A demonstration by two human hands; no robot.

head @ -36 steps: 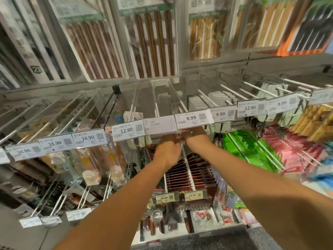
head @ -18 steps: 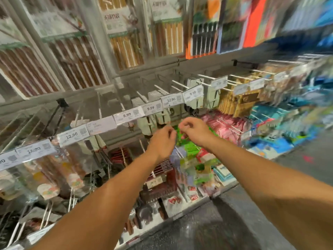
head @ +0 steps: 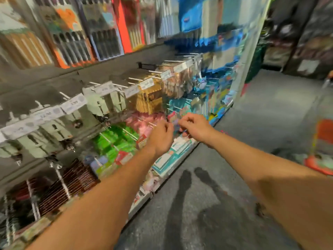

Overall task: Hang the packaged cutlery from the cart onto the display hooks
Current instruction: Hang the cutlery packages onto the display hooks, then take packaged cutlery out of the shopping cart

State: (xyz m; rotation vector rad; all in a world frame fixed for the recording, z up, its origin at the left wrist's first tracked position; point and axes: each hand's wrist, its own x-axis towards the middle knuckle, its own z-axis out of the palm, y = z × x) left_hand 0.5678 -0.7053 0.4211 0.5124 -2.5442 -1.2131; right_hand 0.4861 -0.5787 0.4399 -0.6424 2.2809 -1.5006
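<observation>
— Where does the one view look from?

— From my head, wide-angle, forward and down along both my forearms. My left hand (head: 161, 137) and right hand (head: 195, 127) sit near mid-frame, close together.

— Which way does it face?

— Obliquely at the display shelving (head: 108, 62), which fills the left and runs away toward the upper right; the grey floor (head: 252, 123) takes the right and bottom.

— How near?

— At arm's reach of the hooks (head: 126, 133). The frame is motion-blurred, and no second view shares the scene.

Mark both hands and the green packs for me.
left hand (head: 160, 137), head view, back of the hand
right hand (head: 195, 127), head view, back of the hand
green packs (head: 115, 139), head view, front of the stack
</observation>
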